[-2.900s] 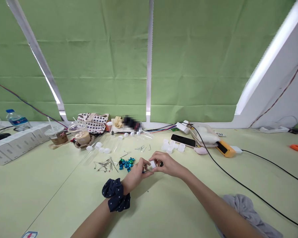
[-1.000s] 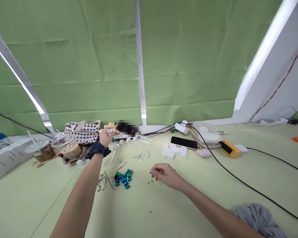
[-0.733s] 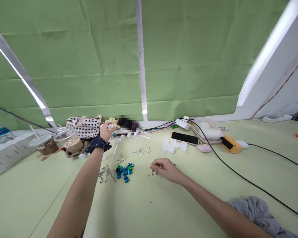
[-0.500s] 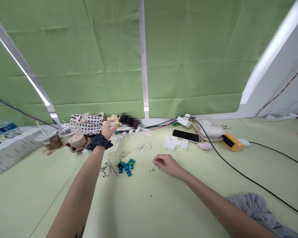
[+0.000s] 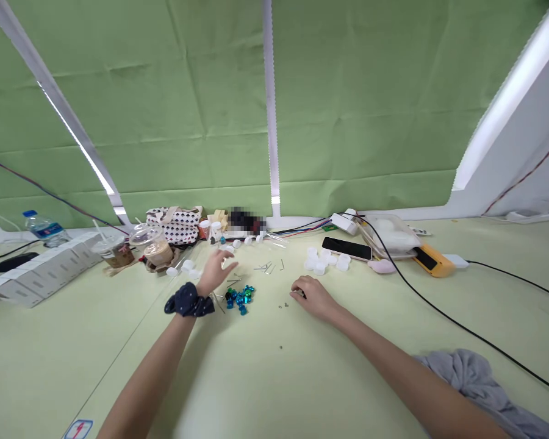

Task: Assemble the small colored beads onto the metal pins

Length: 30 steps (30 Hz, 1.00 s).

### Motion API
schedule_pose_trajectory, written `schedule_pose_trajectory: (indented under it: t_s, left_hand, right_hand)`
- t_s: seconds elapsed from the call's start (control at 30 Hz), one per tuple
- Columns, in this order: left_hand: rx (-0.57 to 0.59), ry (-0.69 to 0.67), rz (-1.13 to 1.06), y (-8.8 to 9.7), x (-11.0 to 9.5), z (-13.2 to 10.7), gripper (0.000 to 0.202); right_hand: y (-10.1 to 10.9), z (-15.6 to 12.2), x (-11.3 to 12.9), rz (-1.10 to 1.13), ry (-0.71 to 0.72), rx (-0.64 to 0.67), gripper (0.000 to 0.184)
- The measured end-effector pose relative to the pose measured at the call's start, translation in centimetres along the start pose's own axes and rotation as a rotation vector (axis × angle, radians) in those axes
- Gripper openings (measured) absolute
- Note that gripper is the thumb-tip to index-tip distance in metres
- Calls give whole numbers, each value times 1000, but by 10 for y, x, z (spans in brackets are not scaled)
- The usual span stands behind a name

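My left hand (image 5: 216,271), a dark dotted scrunchie (image 5: 190,300) on its wrist, hovers over the table with fingers apart and holds nothing. Just below and right of it lies a cluster of shiny blue pieces (image 5: 241,297) with a little green and black. Thin metal rods (image 5: 219,303) lie partly hidden under this hand, and more thin rods (image 5: 266,267) lie farther back. My right hand (image 5: 315,296) rests on the table with curled fingers; what they hold, if anything, is too small to name. Tiny bits (image 5: 286,305) lie left of its fingertips.
Two small white-capped jars (image 5: 216,230) stand at the back by a patterned bag (image 5: 174,222). White round lids (image 5: 319,267) and a phone (image 5: 346,248) lie right of centre. Drink cups (image 5: 158,250) and white boxes (image 5: 50,271) stand left. A black cable (image 5: 421,297) crosses the right.
My left hand has come back from the jars toward me, its fingers now apart, and the white thing it held is out of it. My right hand stays nearly in place.
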State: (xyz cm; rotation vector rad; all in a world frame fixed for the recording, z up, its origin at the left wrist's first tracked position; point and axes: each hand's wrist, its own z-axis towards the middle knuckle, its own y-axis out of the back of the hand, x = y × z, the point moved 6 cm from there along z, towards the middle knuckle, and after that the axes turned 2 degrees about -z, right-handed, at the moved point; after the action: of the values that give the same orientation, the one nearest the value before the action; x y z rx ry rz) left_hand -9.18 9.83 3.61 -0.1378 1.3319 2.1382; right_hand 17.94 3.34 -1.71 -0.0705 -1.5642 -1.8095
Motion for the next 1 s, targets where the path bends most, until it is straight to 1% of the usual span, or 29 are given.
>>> schedule_pose_trajectory:
  t_s: [0.03,0.07,0.13,0.23,0.33,0.4,0.5,0.63,0.7,0.77,0.83,0.9,0.97,1.0]
  left_hand:
    - [111,-43,-48,-9,-12,-13,28]
    - [191,-83,-77,-16,-24,-25,29]
    - [268,-116,-90,-26,-41,-43,30]
    - [288,-101,-43,-35,-52,-54,26]
    - [288,-87,-10,-40,-53,-53,21]
    - [275,-85,-11,-40,-52,-51,19]
    - [221,-62,-2,-38,-50,-52,15]
    - [128,-13,108,-38,-48,-58,13]
    - [115,-13,141,-41,-49,-61,12]
    - [108,-30,129,-42,-52,-62,11]
    - [77,-47,76,-40,-55,-61,12]
    - [6,-46,-12,-33,-54,-60,13]
    - [-78,-15,-103,-22,-45,-58,15]
    - [-115,19,-135,-15,-37,-57,16]
  right_hand:
    - [-2,0,0,-12,5,3,16]
    - [-4,0,-1,-22,12,6,15]
    - [-7,-1,0,-43,28,3,15]
    - [-10,-2,1,-81,55,-12,15]
    - [-10,-3,3,-111,78,-20,15]
    - [-10,-3,3,-126,93,-20,14]
    - [-10,-3,3,-141,104,-7,12]
    - [-12,-3,2,-186,100,4,13]
    - [-12,-3,2,-231,89,4,16]
    - [-11,-3,6,-270,88,-7,17]
    - [-8,-6,18,-271,131,-26,18]
    - [-5,-11,36,-225,228,-25,20]
    - [-5,-20,59,-151,359,21,23]
    - [-6,-26,70,-117,424,57,26]
